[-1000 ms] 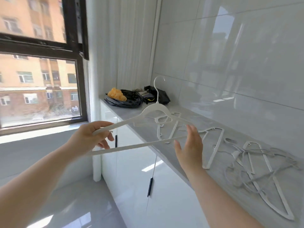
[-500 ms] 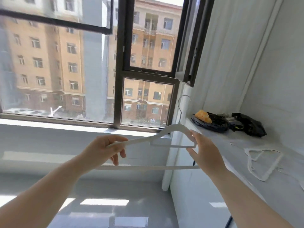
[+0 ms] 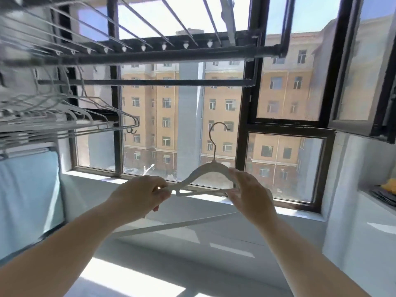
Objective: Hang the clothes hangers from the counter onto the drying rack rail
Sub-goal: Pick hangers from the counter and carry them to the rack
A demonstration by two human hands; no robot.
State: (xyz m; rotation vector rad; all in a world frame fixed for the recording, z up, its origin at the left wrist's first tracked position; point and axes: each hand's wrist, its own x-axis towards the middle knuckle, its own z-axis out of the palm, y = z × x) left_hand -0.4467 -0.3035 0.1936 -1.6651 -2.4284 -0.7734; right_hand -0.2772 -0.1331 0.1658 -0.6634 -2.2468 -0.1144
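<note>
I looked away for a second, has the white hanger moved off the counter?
Yes. The hanger, held by the left hand and right hand, went left from above the counter to before the window.

A white hanger [image 3: 211, 170] is held upright by both hands: its left shoulder is gripped by the left hand [image 3: 141, 195], its right by the right hand [image 3: 249, 192]. Below the rack rail [image 3: 171, 54], more hangers [image 3: 70, 116] are hung at left.

rail [image 3: 162, 82] free rightward, hangers [image 3: 70, 116] crowding left
</note>
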